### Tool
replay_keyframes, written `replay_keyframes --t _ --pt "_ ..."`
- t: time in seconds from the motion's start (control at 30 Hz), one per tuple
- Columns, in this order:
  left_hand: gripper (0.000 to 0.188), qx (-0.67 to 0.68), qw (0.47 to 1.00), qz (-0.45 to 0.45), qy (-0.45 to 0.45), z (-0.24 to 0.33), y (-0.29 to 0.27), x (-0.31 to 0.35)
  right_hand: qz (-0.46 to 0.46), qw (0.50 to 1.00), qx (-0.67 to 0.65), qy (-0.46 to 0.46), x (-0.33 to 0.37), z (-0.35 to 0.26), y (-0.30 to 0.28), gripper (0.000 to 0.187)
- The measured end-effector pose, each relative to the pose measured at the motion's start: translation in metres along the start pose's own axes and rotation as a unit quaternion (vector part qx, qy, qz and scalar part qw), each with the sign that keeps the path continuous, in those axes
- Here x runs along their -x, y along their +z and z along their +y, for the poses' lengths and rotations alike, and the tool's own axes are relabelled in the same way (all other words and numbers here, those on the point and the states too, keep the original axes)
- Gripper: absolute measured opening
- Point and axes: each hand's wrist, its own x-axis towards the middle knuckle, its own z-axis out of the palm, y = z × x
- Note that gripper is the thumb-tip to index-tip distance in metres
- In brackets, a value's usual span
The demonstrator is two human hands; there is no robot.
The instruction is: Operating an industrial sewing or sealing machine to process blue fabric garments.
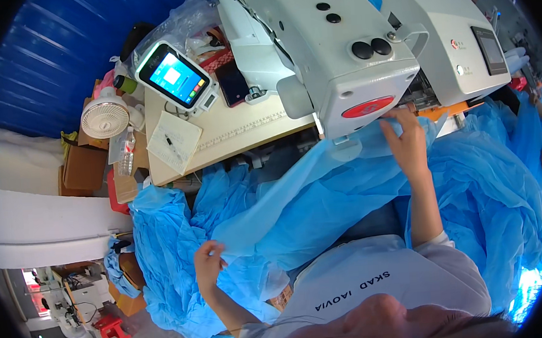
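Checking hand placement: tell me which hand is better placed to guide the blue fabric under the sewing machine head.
Right. The right hand lies flat on the blue fabric just below the sewing machine head, while the left hand pinches the fabric's far edge, well away from it.

Bright, even indoor light fills the workshop, with a touch of glare on the white sewing machine (338, 51) and the lit control screen (175, 76). Soft shadow pools under the table (231, 134). The fisheye bends straight edges toward a black rim; blue fabric (323, 197) stays sharp, the nearest foreground blurs.
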Motion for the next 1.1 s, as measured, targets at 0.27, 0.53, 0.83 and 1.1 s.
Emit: replay_keyframes --t 0.27,0.53,0.83,1.1 --pt "0.017 -0.215 0.794 0.447 0.351 -0.009 0.024 -0.090 -0.158 0.981 0.110 -0.026 0.009 -0.008 0.036 0.057" --pt "0.016 0.011 0.985 0.040 0.170 0.003 0.058 -0.096 -0.139 0.977 0.120 0.111 0.020 0.036 -0.024 0.026" --pt "0.011 0.489 0.866 -0.080 0.061 0.060 0.067 -0.077 0.113 0.994 0.008 0.006 0.032 0.032 -0.003 0.014" --pt "0.025 -0.165 0.874 0.231 0.394 0.083 0.081 -0.045 0.072 0.986 0.120 -0.094 0.007 0.021 -0.010 0.018"
